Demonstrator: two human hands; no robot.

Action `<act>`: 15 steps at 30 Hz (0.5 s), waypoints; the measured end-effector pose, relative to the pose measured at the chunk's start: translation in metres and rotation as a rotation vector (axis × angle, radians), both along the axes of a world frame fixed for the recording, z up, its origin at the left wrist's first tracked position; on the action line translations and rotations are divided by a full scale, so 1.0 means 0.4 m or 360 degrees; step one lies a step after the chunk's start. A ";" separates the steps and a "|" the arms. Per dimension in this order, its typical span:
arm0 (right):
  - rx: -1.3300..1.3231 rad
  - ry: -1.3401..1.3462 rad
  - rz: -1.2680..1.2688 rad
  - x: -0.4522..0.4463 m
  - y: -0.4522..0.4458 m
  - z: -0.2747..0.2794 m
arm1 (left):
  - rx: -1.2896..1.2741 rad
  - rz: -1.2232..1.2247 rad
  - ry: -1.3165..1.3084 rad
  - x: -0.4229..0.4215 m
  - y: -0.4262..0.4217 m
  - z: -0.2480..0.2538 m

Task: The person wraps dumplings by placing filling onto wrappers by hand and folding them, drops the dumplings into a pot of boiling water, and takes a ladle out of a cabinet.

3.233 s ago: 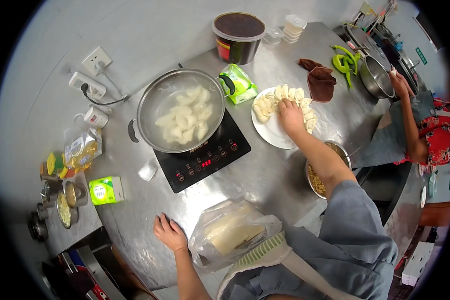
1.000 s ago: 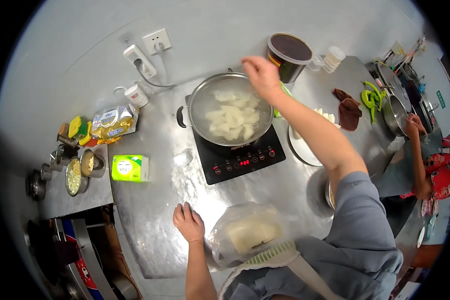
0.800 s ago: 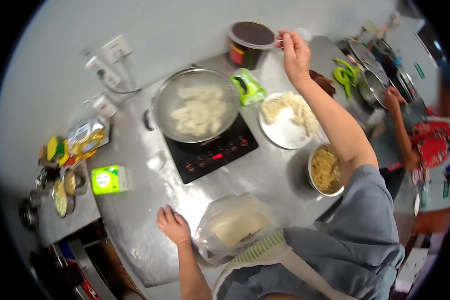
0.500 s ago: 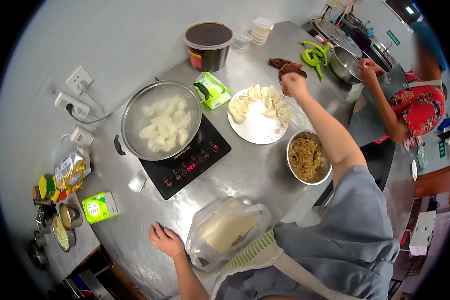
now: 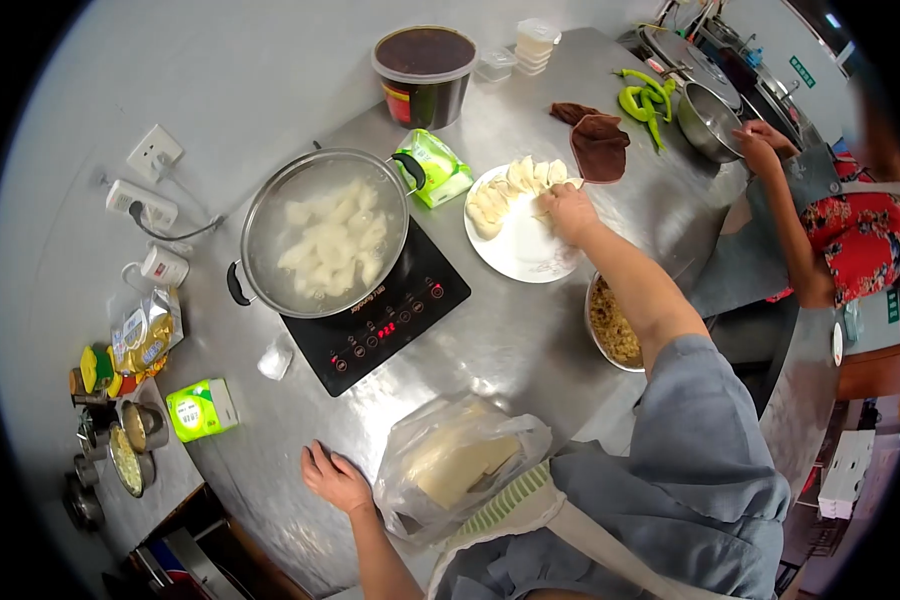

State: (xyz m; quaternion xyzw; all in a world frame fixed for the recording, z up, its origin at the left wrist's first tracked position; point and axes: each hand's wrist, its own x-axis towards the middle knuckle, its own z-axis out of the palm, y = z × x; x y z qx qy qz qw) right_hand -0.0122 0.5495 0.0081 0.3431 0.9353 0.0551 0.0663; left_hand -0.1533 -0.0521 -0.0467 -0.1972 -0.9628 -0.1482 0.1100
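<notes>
My right hand [image 5: 570,214] reaches over the right side of a white plate [image 5: 518,255], its fingers closed around a dumpling among the raw dumplings [image 5: 520,180] that curve along the far rim. Part of that dumpling is hidden by my fingers. On the steel table, my left hand [image 5: 336,478] lies with fingers apart, holding nothing. Beside it sits a clear plastic bag [image 5: 460,462] with pale, flat wrappers inside. A steel bowl of brown filling [image 5: 615,328] is partly covered by my right forearm.
Pale dumplings sit in a steaming pot [image 5: 325,240] on a black induction cooker [image 5: 375,325]. A brown cloth [image 5: 598,150] and green peppers [image 5: 646,98] lie at the back right. Across the table, a co-worker's hands [image 5: 765,145] hold a metal bowl [image 5: 710,122]. A tissue pack [image 5: 201,410] lies left.
My right hand has let go of the brown cloth and moved left and nearer, down onto the dumplings. The cloth now lies flatter on the table. My left hand has stayed in place.
</notes>
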 end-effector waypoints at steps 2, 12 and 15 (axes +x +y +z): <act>-0.0172 0.0111 -0.0087 -0.004 -0.007 0.028 | -0.0010 0.0016 -0.0021 -0.001 0.003 0.008; -0.0397 0.0306 -0.0246 -0.021 0.010 0.040 | -0.0069 -0.0007 -0.0008 -0.006 0.004 0.019; -0.0299 0.0229 0.0147 -0.012 0.021 0.008 | -0.0057 -0.0009 -0.0008 -0.008 0.006 0.020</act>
